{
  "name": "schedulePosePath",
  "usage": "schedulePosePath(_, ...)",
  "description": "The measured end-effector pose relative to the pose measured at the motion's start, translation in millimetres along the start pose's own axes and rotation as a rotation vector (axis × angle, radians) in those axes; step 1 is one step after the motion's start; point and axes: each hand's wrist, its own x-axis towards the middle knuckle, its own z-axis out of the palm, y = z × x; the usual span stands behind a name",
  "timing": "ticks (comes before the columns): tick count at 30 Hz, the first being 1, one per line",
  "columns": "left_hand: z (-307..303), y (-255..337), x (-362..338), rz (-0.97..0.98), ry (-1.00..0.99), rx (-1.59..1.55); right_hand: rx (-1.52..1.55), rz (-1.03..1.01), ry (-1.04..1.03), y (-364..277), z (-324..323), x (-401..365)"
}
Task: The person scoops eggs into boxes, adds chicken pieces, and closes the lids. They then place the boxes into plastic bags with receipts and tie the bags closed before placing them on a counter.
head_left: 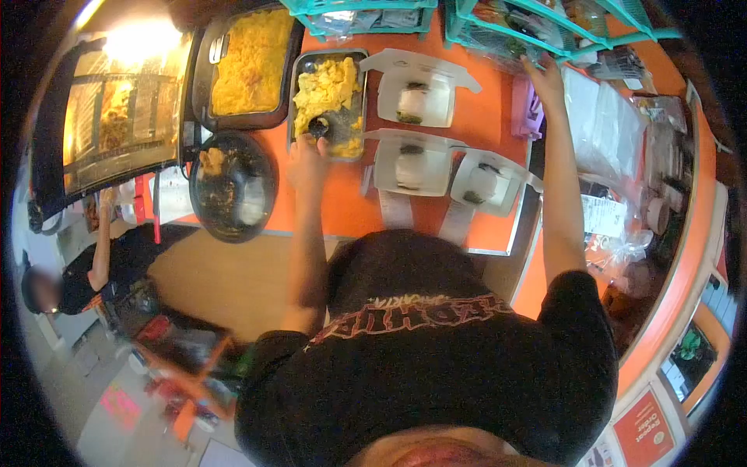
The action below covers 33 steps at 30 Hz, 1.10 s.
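Note:
My left hand point(310, 156) is closed on a black serving spoon point(319, 124), whose dark round head rests in a metal tray point(362, 93) of yellow scrambled egg point(325, 87). My right hand point(542, 76) reaches to the front of a teal basket point(572, 53), fingers apart beside clear plastic packaging; its fingertips are partly lost against the contents. Between my arms stand three open takeaway boxes: a back box point(436, 97), a front box point(424, 175) and a right box point(498, 191). Each holds white rice with dark bits.
A larger pan point(296, 70) of yellow food stands left of the tray, with a black wok point(233, 210) below it. A lit glass cabinet point(85, 132) is far left. Plastic bags point(595, 109) lie right, near a purple holder point(527, 109). Another person point(78, 272) stands at left.

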Motion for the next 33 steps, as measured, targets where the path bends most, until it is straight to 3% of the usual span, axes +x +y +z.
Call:
schedulePosePath(2,32,-20,-13,0.034,0.122,0.261,0.112,-0.045,-0.041,-14,-17,-57)
schedulePosePath(3,18,-34,50,0.096,0.195,0.243,0.306,-0.130,-0.074,-59,22,-67)
schedulePosePath(6,28,-28,33,0.206,0.126,0.162,0.357,-0.248,-0.249,-97,2,-169)
schedulePosePath(8,19,-16,39,0.139,0.053,0.085,0.684,0.008,-0.407,-105,4,-219)
schedulePosePath(9,11,-7,44,0.107,0.019,0.048,0.726,0.024,-0.447,-106,11,-236)
schedulePosePath(10,5,7,50,0.200,0.106,0.242,0.762,0.038,-0.485,-104,19,-250)
schedulePosePath(12,22,-4,74,0.394,0.045,0.364,0.727,0.179,-0.579,-95,36,-276)
schedulePosePath(14,48,-7,96,0.568,-0.046,0.533,0.672,0.173,-0.636,-94,50,-292)
schedulePosePath(17,67,-12,95,0.633,-0.220,0.585,0.609,0.201,-0.694,-106,56,-303)
schedulePosePath(24,21,16,61,0.723,-0.396,0.578,0.682,0.229,-0.618,-95,38,-312)
schedulePosePath(27,-19,43,78,0.619,-0.291,0.397,0.676,0.226,-0.601,-85,37,-311)
schedulePosePath(30,16,30,110,0.611,-0.227,0.488,0.636,0.301,-0.605,-81,52,-308)
schedulePosePath(33,46,-7,85,0.901,-0.312,0.715,0.518,0.287,-0.691,-73,66,-319)
